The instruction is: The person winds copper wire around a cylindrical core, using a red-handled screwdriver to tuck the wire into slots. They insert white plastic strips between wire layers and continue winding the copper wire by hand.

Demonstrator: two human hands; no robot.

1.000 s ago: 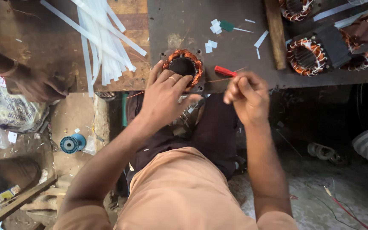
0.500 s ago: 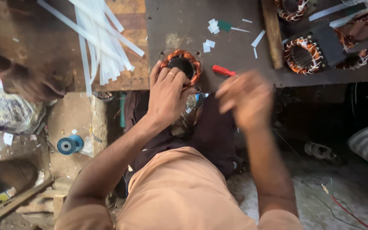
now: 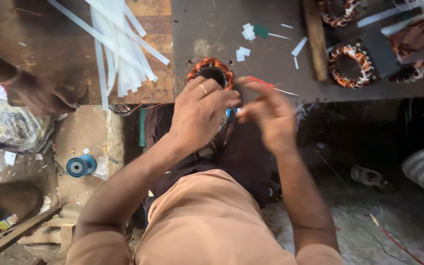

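Note:
A round stator wound with copper wire [image 3: 213,67] sits at the near edge of the dark bench [image 3: 212,29]. My left hand [image 3: 199,110], a ring on one finger, lies over its near rim and grips it. My right hand [image 3: 270,117] is blurred by motion just right of the left hand, fingers stretched toward it, and nothing shows in it. A red-handled tool [image 3: 257,79] lies on the bench behind those fingers, partly hidden.
A bundle of long white strips [image 3: 123,49] lies on the wooden board at left. Another person's hand [image 3: 40,94] rests at the far left. More wound stators [image 3: 352,66] and a wooden bar [image 3: 315,39] lie at right. A blue wire spool [image 3: 79,167] stands on the floor.
My right hand let go of the red-handled tool, which now lies on the bench, and swung left and down toward my left hand. The left hand stayed on the stator.

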